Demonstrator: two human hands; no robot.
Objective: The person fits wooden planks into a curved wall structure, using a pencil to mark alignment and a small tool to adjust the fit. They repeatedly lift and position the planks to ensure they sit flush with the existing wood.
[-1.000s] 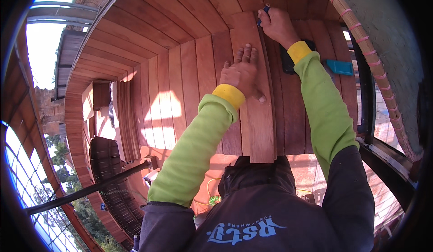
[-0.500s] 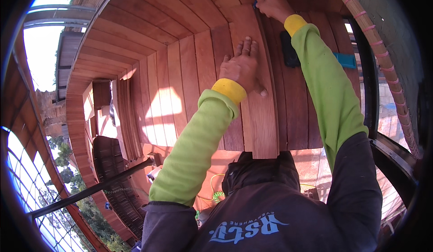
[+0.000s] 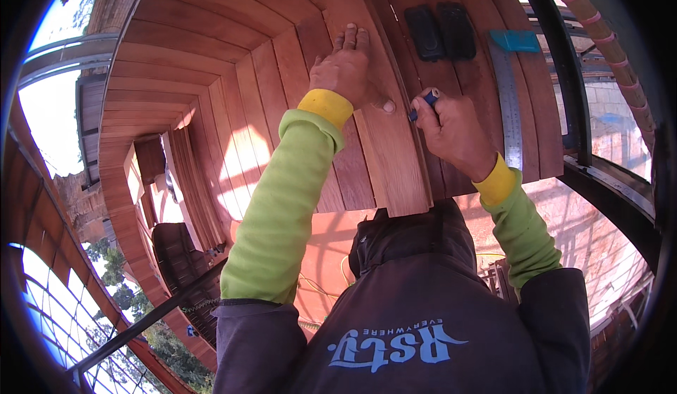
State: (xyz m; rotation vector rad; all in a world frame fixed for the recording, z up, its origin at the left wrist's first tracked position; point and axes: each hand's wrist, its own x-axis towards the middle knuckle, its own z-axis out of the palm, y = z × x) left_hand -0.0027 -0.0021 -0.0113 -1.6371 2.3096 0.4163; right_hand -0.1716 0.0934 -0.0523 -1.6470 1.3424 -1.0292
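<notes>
My left hand (image 3: 342, 71) lies flat with stretched fingers on a long wooden plank (image 3: 391, 161), its thumb spread toward the plank's right edge. This plank rests on top of a surface of joined reddish boards (image 3: 285, 69). Close to the plank's right edge, my right hand (image 3: 458, 136) is closed round a short dark-blue pen-like tool (image 3: 425, 102); its tip is too small to make out. Right of that hand lies a try square with a teal handle (image 3: 522, 40) and a metal ruled blade (image 3: 508, 105).
Two black oblong objects (image 3: 424, 33) lie side by side on the boards beyond my right hand. A dark metal post (image 3: 568, 76) borders the boards at right. At left, several stacked wood strips (image 3: 194, 189) stand near a dark slatted curved piece (image 3: 183, 260).
My right hand has come back toward me along the plank's right edge with the blue tool in it. The left hand stays on the plank; the view has shifted, uncovering the square's blade.
</notes>
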